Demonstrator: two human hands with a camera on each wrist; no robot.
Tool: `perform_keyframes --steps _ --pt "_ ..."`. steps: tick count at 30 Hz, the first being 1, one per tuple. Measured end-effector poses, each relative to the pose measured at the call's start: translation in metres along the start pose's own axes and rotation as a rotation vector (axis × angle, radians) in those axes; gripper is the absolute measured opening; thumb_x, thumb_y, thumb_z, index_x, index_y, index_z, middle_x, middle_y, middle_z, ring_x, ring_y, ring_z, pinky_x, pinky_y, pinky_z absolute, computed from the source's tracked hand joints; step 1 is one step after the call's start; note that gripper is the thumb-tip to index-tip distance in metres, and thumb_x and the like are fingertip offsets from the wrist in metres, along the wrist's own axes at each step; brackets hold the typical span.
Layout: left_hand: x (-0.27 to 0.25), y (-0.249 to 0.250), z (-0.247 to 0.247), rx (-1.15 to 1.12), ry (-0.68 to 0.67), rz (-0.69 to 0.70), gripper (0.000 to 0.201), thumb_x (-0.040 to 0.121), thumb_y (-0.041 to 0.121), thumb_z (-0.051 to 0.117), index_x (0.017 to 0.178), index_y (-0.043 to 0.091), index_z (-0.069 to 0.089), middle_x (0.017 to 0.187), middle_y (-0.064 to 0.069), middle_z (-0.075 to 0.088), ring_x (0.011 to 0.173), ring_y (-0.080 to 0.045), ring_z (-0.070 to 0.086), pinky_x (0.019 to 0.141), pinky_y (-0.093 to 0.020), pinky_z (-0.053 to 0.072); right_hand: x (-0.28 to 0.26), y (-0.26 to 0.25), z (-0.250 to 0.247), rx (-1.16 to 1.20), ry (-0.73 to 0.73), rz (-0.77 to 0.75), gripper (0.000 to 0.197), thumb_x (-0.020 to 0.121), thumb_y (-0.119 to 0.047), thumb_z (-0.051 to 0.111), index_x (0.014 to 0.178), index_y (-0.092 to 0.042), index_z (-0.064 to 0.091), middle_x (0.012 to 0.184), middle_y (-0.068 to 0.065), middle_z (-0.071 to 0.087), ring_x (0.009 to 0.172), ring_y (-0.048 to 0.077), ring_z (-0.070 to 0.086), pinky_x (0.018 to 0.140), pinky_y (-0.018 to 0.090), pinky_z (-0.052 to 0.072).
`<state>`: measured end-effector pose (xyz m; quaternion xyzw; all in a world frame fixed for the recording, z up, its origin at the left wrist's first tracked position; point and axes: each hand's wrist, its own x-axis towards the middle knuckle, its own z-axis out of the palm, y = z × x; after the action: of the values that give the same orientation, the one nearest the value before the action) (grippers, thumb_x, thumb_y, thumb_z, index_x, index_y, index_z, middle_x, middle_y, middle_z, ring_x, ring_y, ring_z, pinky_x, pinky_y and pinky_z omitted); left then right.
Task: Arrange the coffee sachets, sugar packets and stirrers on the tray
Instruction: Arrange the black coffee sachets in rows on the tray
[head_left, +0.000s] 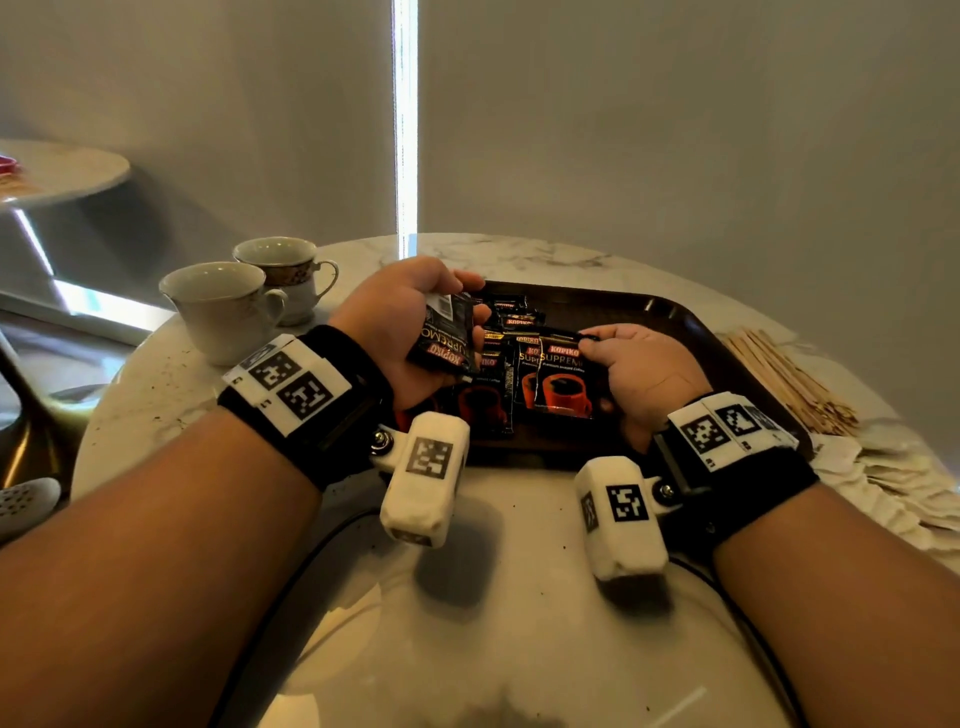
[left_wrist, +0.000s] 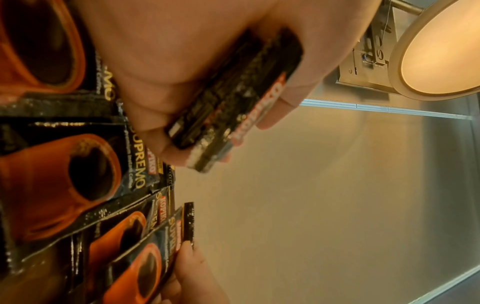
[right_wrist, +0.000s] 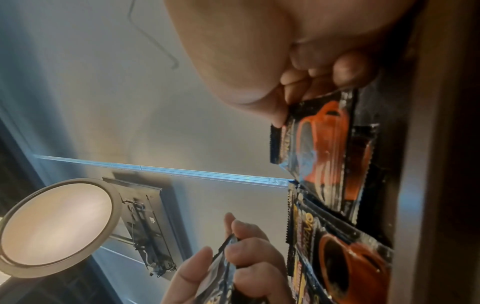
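The left hand (left_wrist: 207, 67) grips a stack of coffee sachets (left_wrist: 233, 107); more sachets (left_wrist: 85, 185) overlap below, the right hand's fingers (left_wrist: 192, 265) touching one.

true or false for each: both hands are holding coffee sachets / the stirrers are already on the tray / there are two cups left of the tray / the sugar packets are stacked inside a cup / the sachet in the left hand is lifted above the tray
1. Both hands hold coffee sachets. True: the left hand grips a sachet, and the right hand pinches another sachet.
2. The stirrers are already on the tray. False: the stirrers lie on the table, right of the tray.
3. Two cups stand left of the tray. True: two cups.
4. The sugar packets are stacked inside a cup. False: the sugar packets lie heaped on the table, near the stirrers.
5. The left hand's sachet is lifted above the tray. True.
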<state>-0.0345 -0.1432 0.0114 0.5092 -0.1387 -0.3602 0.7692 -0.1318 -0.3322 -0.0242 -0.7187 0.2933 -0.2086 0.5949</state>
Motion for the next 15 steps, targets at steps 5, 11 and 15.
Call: perform_keyframes --steps 5,11,15 --pt "0.0009 -0.0001 -0.0007 0.008 0.006 0.002 0.029 0.091 0.015 0.043 0.114 0.009 0.060 0.090 -0.012 0.060 0.069 -0.021 0.057 0.059 -0.032 0.050 -0.0008 -0.0004 0.0006 -0.060 -0.036 0.023 0.012 0.097 -0.015 0.061 0.088 -0.017 0.069 0.108 0.019 0.072 0.101 0.042 0.068 0.080 0.046 0.058" --pt "0.0008 -0.0008 0.0008 0.020 -0.008 -0.022 0.027 0.092 0.016 0.042 0.110 0.011 0.060 0.087 -0.010 0.060 0.067 -0.020 0.056 0.061 -0.032 0.049 -0.0024 -0.0003 0.0028 -0.077 -0.054 0.035 0.014 0.096 -0.014 0.063 0.086 -0.017 0.072 0.106 0.022 0.072 0.111 0.049 0.063 0.097 0.064 0.049" --pt "0.0009 -0.0016 0.0009 0.036 -0.017 -0.039 0.028 0.092 0.016 0.042 0.112 0.011 0.060 0.089 -0.010 0.060 0.068 -0.021 0.057 0.065 -0.035 0.051 -0.0024 -0.0018 0.0008 -0.099 -0.065 0.012 0.012 0.096 -0.012 0.062 0.096 -0.016 0.074 0.101 0.010 0.074 0.099 0.033 0.071 0.089 0.052 0.057"
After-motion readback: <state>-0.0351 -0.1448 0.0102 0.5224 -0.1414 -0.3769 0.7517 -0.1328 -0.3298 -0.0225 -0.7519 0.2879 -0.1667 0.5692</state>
